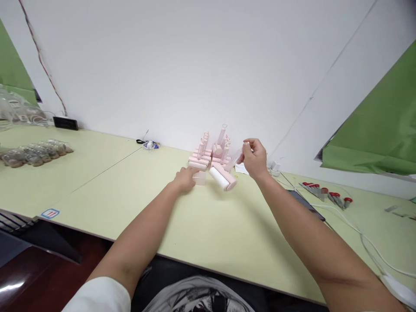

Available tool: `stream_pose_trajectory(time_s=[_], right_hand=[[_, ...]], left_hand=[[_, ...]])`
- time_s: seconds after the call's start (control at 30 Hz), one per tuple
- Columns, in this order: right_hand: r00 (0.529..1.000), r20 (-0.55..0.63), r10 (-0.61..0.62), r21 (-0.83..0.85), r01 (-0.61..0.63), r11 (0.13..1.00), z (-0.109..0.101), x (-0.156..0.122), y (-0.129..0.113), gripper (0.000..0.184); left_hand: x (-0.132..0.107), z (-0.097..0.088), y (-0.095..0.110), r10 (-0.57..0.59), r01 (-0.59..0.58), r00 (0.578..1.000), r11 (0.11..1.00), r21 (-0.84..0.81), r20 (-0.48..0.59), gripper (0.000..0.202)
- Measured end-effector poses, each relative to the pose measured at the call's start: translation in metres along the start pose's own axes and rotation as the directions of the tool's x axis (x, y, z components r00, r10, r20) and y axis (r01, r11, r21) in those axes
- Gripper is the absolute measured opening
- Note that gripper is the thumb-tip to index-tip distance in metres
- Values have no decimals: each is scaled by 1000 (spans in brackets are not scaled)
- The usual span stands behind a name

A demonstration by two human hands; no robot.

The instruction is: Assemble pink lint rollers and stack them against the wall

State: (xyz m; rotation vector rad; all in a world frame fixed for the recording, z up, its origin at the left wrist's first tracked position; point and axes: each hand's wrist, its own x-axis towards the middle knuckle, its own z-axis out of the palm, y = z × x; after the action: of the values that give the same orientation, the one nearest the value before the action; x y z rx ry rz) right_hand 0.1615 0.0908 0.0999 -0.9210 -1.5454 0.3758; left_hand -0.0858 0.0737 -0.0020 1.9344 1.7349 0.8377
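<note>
My right hand (255, 158) is closed round the handle end of a pink lint roller (221, 177). The roller's white sheet faces me, and its head hangs tilted above the table. Close by on the left, my left hand (186, 178) grips a translucent plastic cover (199, 178) at the table surface; some of its fingers are hidden. Just behind both hands stand several more pink lint rollers (200, 157), heads down and handles up, in a cluster near the wall.
A coiled white cable (149, 145) lies at the back left. Several small jars (35, 152) and a black device (65, 123) are on the far left. To the right are a dark tablet-like device (305, 203), red-ended tools (325, 193) and a white power strip (399, 290).
</note>
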Motion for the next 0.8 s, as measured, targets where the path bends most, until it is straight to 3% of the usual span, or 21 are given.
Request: stream_pose_trajectory(time_s=[0.2,0.3,0.37,0.5,0.6,0.7,0.8], right_hand=[[983,5,182,172,-180,969,-14,-40,35,28],[962,-78,261,311,-225,923,-22,-62,44,31],[944,-100,314,412,-247,877,-26,-76,49,34],[913,97,395,503,-387,773,-30,-98,51,40],[862,227,454,461,-506,729,-30,-101,49,38],[778,349,522,327,-623,710,-34,-98,47,32],[711,484,510,120,-631,766,-35,-100,45,27]], left_hand=[[-3,6,16,52,-54,994,998,-18,-99,50],[-12,13,35,25,-45,990,989,-139,-142,43],[-19,24,48,-12,-12,997,960,-279,-82,47],[-27,47,61,-33,102,992,776,-623,120,42],[-24,48,55,-72,142,989,664,-734,126,37],[-21,35,45,-73,121,993,683,-720,98,42],[-24,25,41,19,82,987,787,-611,157,56]])
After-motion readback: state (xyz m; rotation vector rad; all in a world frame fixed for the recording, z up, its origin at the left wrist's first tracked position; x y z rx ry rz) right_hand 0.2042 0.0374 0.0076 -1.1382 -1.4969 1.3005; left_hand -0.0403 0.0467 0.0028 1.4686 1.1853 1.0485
